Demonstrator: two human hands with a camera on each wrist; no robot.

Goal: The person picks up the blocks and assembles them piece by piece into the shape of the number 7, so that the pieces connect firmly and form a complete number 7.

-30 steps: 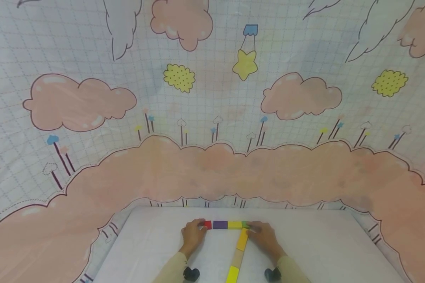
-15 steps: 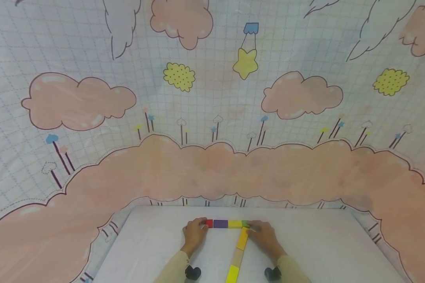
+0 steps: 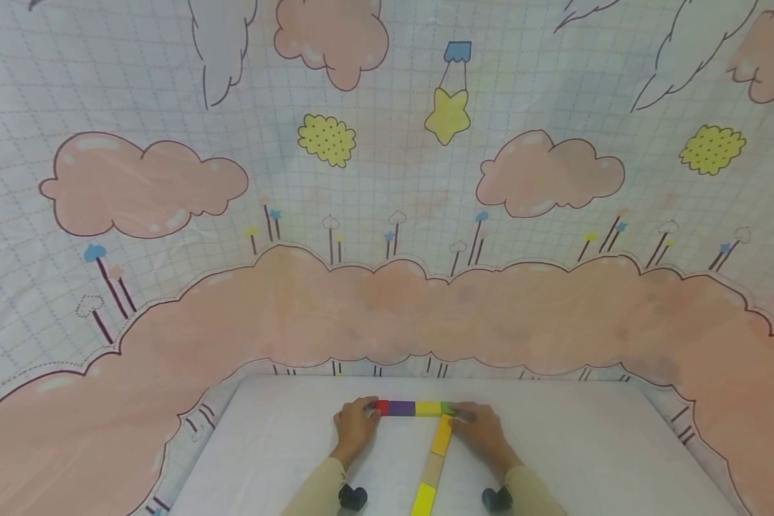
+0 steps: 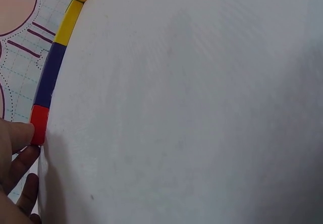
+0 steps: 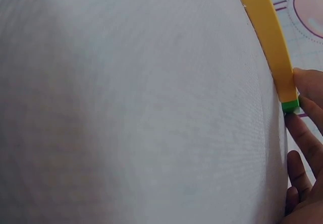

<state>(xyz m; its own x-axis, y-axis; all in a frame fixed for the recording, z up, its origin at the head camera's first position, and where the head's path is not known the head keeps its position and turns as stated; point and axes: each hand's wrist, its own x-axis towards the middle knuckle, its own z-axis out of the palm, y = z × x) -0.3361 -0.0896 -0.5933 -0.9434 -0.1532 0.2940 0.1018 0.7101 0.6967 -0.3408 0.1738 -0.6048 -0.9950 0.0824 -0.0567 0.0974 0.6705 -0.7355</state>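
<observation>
A row of toy blocks runs across the white tabletop in the head view: a red block (image 3: 383, 408), a purple block (image 3: 402, 408), a yellow block (image 3: 428, 409) and a green block (image 3: 447, 408). My left hand (image 3: 355, 428) pinches the red block at the row's left end; thumb and a fingertip meet it in the left wrist view. At the other end, my right hand (image 3: 486, 432) holds the green block, its thumb against the orange block (image 3: 441, 434). From there a slanting line comes toward me through a tan block (image 3: 433, 470) to another yellow block (image 3: 423, 499).
The white table (image 3: 580, 437) ends at a far edge just behind the row. Beyond it hangs a cloth (image 3: 387, 315) printed with clouds and stars. Dark straps (image 3: 352, 498) sit at both wrists.
My left hand has slid the red block slightly right, and the gap between it and the purple block has closed. The right hand and the slanting line stay put.
</observation>
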